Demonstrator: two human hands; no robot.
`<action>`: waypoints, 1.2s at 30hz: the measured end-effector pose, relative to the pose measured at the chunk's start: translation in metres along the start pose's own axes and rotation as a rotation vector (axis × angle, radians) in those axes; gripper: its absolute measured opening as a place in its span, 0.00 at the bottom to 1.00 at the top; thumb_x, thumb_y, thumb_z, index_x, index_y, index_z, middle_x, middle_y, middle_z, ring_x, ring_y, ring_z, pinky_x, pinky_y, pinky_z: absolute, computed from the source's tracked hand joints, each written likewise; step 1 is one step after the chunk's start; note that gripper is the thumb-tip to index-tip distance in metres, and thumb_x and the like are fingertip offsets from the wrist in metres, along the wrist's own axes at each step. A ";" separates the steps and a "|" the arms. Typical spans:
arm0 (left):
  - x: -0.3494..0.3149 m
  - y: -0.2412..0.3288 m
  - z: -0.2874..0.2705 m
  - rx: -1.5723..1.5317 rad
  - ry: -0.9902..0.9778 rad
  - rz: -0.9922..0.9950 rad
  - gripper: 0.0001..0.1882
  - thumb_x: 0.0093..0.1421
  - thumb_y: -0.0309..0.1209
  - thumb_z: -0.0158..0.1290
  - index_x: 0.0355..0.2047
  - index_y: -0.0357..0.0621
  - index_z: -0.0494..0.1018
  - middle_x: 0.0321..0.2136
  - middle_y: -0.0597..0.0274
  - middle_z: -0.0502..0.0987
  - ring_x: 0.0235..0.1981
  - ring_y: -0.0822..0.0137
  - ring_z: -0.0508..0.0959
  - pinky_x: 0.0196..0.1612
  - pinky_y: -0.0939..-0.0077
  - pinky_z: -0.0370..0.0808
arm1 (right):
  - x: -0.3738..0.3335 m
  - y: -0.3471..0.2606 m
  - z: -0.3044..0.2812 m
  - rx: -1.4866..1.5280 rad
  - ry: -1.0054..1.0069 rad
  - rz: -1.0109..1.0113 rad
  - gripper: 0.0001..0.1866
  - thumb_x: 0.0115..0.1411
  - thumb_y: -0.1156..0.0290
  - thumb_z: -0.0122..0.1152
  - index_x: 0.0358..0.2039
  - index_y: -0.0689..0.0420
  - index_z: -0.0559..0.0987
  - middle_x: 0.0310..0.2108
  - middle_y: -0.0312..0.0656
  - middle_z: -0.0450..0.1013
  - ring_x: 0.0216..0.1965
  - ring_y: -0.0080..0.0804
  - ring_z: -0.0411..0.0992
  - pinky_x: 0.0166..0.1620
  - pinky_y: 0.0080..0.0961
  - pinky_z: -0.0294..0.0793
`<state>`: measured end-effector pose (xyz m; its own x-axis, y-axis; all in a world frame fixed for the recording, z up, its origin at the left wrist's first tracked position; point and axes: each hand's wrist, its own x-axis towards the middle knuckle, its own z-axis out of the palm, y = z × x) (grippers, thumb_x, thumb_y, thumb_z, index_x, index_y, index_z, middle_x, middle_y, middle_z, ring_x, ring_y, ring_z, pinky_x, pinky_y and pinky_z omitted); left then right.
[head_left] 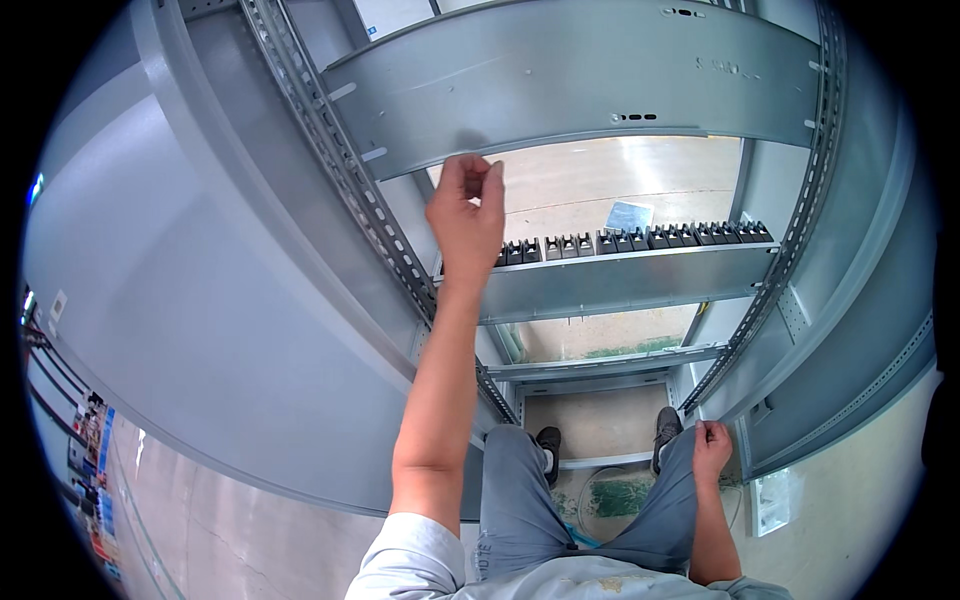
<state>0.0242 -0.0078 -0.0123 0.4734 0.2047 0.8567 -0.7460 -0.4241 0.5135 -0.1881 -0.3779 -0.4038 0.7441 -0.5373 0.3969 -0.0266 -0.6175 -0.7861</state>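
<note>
My left hand (466,210) is raised at the lower edge of a wide grey metal plate (570,85) that spans the upper part of an open cabinet frame. Its thumb and fingers are pinched together, and whatever they hold is too small to make out. Below and to its right, a row of black breakers (650,240) sits along a lower metal panel (630,280). Beside my right knee, my right hand (711,452) is closed, with a tiny pale bit showing at its fingertips that I cannot name.
Perforated uprights (350,165) flank the frame on both sides. A large grey cabinet door (190,300) swings out at left, and another door panel (850,400) at right. A metal crossbar (610,362) runs below the breakers. A clear plastic bag (775,502) lies on the floor.
</note>
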 end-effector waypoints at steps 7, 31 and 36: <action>-0.002 -0.003 -0.006 -0.206 0.188 -0.075 0.11 0.65 0.25 0.62 0.44 0.32 0.73 0.34 0.60 0.78 0.32 0.75 0.79 0.39 0.78 0.81 | 0.000 0.004 0.000 0.033 0.019 -0.003 0.10 0.63 0.67 0.68 0.30 0.62 0.82 0.27 0.43 0.74 0.25 0.37 0.73 0.32 0.33 0.72; -0.004 0.007 0.019 -0.263 0.358 -0.132 0.09 0.67 0.24 0.59 0.42 0.30 0.73 0.33 0.57 0.79 0.32 0.69 0.83 0.39 0.76 0.82 | 0.001 0.004 -0.005 0.030 0.024 0.009 0.10 0.64 0.67 0.67 0.31 0.62 0.82 0.27 0.42 0.73 0.26 0.36 0.72 0.32 0.31 0.71; 0.000 0.003 0.012 -0.292 0.274 -0.151 0.08 0.68 0.24 0.57 0.42 0.31 0.71 0.32 0.58 0.78 0.31 0.70 0.82 0.40 0.74 0.82 | 0.001 0.005 -0.006 0.045 0.006 0.029 0.10 0.64 0.68 0.67 0.31 0.62 0.81 0.27 0.43 0.73 0.26 0.36 0.72 0.33 0.31 0.71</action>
<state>0.0278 -0.0193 -0.0110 0.4749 0.4890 0.7317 -0.7977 -0.1120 0.5926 -0.1914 -0.3854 -0.4045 0.7394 -0.5581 0.3767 -0.0178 -0.5755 -0.8176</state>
